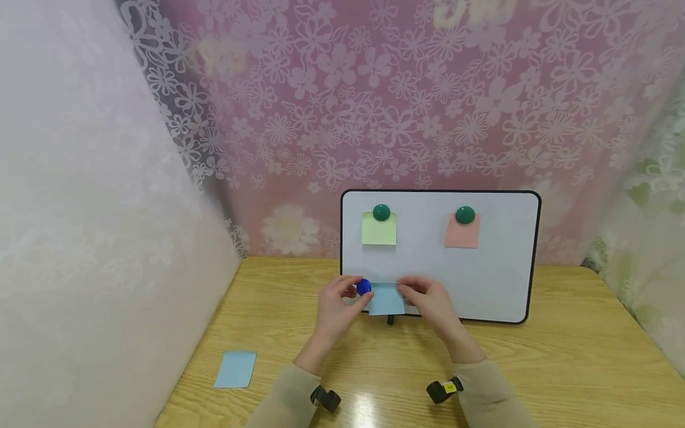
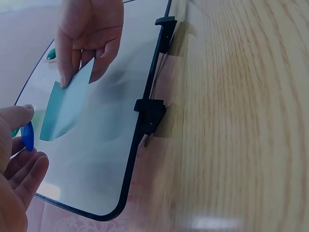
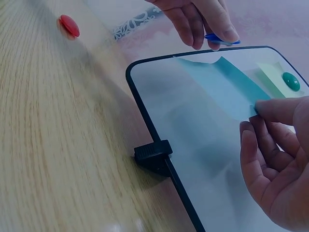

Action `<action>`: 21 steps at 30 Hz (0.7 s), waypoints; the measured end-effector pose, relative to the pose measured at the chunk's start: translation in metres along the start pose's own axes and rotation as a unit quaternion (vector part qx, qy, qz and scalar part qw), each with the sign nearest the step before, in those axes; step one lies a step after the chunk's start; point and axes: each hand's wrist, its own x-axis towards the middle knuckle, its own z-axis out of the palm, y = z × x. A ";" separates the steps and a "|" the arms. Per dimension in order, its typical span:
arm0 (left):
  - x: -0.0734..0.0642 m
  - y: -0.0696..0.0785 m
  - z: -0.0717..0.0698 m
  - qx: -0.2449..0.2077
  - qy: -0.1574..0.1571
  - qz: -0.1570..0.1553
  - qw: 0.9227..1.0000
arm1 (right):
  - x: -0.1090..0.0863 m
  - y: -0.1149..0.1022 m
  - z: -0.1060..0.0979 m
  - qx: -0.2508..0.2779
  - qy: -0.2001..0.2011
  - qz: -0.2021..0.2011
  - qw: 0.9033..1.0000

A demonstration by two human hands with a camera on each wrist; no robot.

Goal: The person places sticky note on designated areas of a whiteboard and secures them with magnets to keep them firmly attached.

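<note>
My left hand (image 1: 333, 308) pinches a round blue magnet (image 1: 364, 288) between thumb and fingers. With thumb and fingertips, my right hand (image 1: 434, 304) holds a light blue sticky note (image 1: 387, 299) by its right upper corner. The note hangs in front of the lower left part of a whiteboard (image 1: 497, 279) with a black frame. In the right wrist view the note (image 3: 227, 87) is bent, and the magnet (image 3: 222, 39) is beyond its far edge. Higher on the board, green magnets hold a yellow-green note (image 1: 379, 233) and a pink note (image 1: 462, 235).
A second light blue note (image 1: 235, 370) lies on the wooden table (image 1: 578, 362) at the left. A red magnet (image 3: 69, 26) lies on the table in the right wrist view. Black feet (image 2: 150, 115) support the board's lower edge. Flowered curtains stand behind.
</note>
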 end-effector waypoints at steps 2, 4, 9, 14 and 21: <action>0.000 0.001 0.000 0.006 0.002 0.006 1.000 | 0.001 -0.001 0.001 0.000 0.002 0.000 1.000; 0.001 0.001 0.001 0.011 0.003 0.014 1.000 | 0.003 -0.001 0.002 0.002 0.005 -0.002 1.000; 0.002 0.000 0.001 0.013 0.003 0.017 1.000 | 0.007 -0.001 0.004 0.007 0.010 -0.006 1.000; 0.003 -0.002 0.002 0.021 0.012 0.023 0.999 | 0.011 0.001 0.006 0.022 0.010 -0.010 1.000; 0.004 -0.003 0.003 0.024 0.022 0.027 0.999 | 0.013 0.001 0.009 0.053 0.014 0.007 0.998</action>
